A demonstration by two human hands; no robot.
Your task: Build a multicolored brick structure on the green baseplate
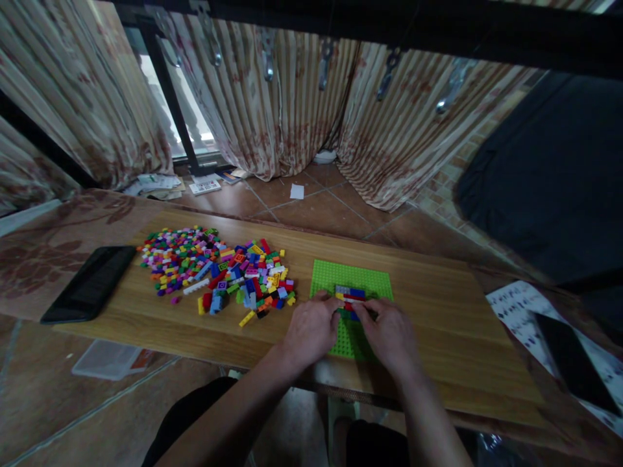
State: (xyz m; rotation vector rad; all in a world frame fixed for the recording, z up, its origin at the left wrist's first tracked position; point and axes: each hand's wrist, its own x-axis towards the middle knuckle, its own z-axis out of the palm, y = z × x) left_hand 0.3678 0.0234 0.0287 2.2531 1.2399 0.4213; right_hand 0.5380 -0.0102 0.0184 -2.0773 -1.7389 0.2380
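A light green studded baseplate (382, 279) lies on the wooden board, and a small cluster of toy bricks (357, 293) in grey, blue, yellow, red and green sits around its middle. My left hand (314, 324) comes in from the left, its fingers closed at the left end of the cluster. From the right, my right hand (392, 331) has thumb and forefinger pinched at the other end. Between the fingertips shows a thin red brick (353, 299), with both hands touching it. The fingers hide part of the cluster.
Loose bricks (253, 272) are heaped on the board's left half, smaller ones farther left. A black tablet (90, 285) overlaps the board's left end. To the right lie a printed sheet (520, 301) and a dark phone-like slab (574, 357). Curtains (302, 110) hang behind.
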